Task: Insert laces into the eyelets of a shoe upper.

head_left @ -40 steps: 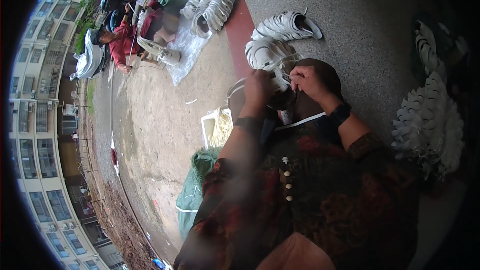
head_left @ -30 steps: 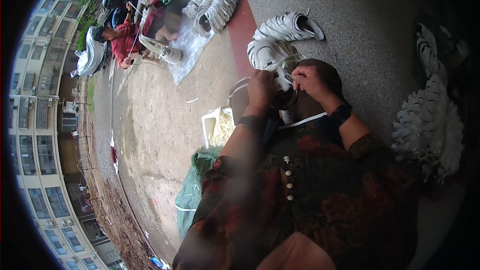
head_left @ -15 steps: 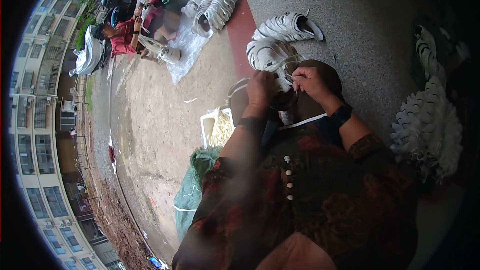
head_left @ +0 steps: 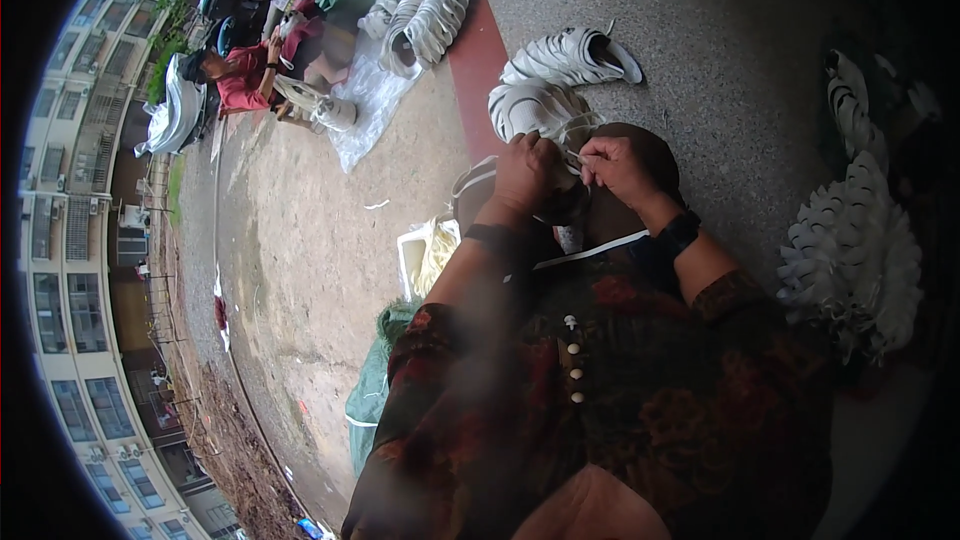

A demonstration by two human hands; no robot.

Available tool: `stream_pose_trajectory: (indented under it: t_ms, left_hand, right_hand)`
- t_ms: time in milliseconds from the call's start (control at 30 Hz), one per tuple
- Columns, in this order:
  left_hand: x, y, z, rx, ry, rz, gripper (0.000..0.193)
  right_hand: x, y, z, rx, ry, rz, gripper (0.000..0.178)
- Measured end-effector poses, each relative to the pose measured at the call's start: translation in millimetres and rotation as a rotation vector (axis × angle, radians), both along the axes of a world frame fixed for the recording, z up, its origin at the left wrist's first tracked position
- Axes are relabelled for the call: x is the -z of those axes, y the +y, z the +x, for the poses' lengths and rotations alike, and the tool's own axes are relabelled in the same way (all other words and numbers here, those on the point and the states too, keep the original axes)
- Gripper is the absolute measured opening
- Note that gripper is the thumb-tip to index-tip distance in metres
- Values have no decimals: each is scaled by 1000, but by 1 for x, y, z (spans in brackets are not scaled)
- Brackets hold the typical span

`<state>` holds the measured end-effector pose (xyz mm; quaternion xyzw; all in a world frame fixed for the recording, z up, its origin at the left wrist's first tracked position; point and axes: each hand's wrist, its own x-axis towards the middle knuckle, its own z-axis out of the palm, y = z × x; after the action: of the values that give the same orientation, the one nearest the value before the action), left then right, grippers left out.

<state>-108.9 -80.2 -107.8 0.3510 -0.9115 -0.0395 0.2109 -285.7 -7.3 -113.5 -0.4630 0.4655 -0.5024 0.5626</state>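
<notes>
A white shoe upper (head_left: pixel 571 168) lies across my lap between my hands, largely covered by them. My left hand (head_left: pixel 525 175) is closed over its left side, fingers curled, their grip partly hidden. With thumb and fingers pinched, my right hand (head_left: pixel 618 168) holds a pale shoelace (head_left: pixel 573 155) at the upper's right side. A loose lace loop (head_left: pixel 474 176) hangs over my left knee. Just beyond my hands sits a bundle of nested white shoe uppers (head_left: pixel 535 108), and a second bundle (head_left: pixel 565 56) lies behind it.
To my left stands a white box (head_left: pixel 409 262) of pale laces beside a green sack (head_left: pixel 372 390). More nested uppers (head_left: pixel 437 20) lie far left near a plastic sheet (head_left: pixel 372 115), where a seated person in red (head_left: pixel 245 80) works. A large pile of uppers (head_left: pixel 853 250) is at right.
My left hand has turned and lifted slightly, its knuckles now higher over the upper. My right hand stays pinched nearly in place, a little to the left. The whole view has shifted slightly.
</notes>
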Motion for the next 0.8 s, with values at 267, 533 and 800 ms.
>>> stream_pose_trajectory:
  t_ms: [267,533,800]
  left_hand:
    - [-10,-7,-4,-72,436,310,10]
    - [-39,8,17,-72,1194,1212,13]
    - [-23,16,26,-108,1592,1390,9]
  right_hand:
    - [-1,-4,4,6,10,-37,11]
    - [-2,-28,24,27,277,-156,8]
    - [-5,-37,40,113,696,-255,11]
